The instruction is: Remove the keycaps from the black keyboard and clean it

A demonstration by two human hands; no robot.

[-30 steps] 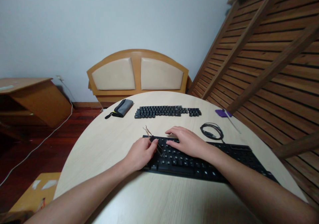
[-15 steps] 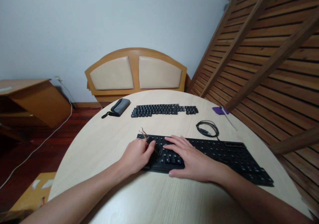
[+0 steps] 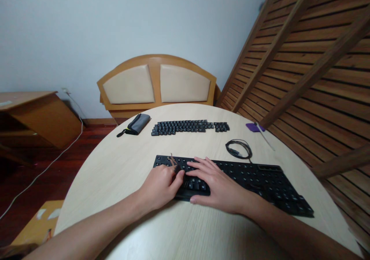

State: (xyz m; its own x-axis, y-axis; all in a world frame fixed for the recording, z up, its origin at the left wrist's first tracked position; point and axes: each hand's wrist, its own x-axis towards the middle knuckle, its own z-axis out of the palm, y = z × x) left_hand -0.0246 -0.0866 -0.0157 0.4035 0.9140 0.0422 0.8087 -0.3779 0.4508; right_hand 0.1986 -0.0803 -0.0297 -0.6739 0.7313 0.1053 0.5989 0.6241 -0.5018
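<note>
The keyboard lies flat on the round desk, from the lower centre to the lower right of the frame. The left hand is closed around a small wire-pronged tool at the keyboard's left part; the working tips are hidden, so contact cannot be confirmed. The right hand is open, fingers spread across the keyboard and thumb at its near edge; it grips nothing.

Fault conditions, by judgement:

1. Slipping tool. Cause: thin prongs seated off-centre or levered sideways. Result: scratched housing or a bent switch stem.
2. Shifting keyboard. Cause: an upward or sideways pull with too little pressure from the right hand. The smooth-looking desk may add little friction.
3. Pinched or poked fingers. Cause: the right fingertips lie just beside the tool.
4. Flying keycap. Cause: sudden release of a tight cap among the fitted keycaps between the hands.
5. Mixed order. Cause: a knock against the loose keycaps, set in rows at the upper centre of the desk.
6. Snagging. Cause: the coiled cable, right of centre, lies close to the keyboard's far edge.
</note>
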